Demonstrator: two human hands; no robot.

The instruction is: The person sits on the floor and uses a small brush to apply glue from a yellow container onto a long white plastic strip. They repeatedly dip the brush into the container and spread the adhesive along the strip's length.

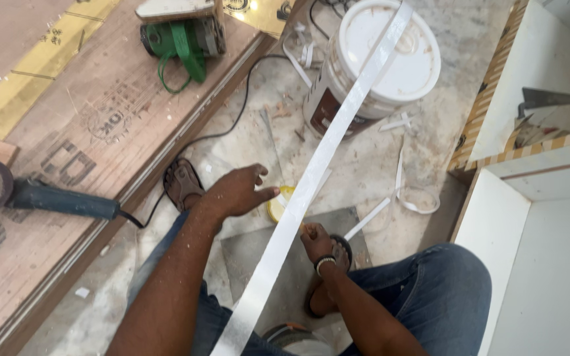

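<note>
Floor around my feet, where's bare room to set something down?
Bare floor lies between the white bucket and your right hand, and along the plywood sheet edge by the black cable. Crowded: strip offcuts right of the long white strip.

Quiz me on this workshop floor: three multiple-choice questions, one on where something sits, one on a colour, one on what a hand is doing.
1. Where does the angle grinder lie?
A. on the plywood sheet
B. inside the white cabinet
C. on the bucket lid

2. What colour is the bucket?
A. blue
B. white
C. black

3. How is the left hand?
A. clenched on a hammer
B. open, fingers spread beside the white strip
C. flat on the plywood

Answers: 1 A, the grinder rests on the brown sheet at left. 2 B, lid and wall are white. 3 B, its thumb points toward the strip, no tool in it.
</note>
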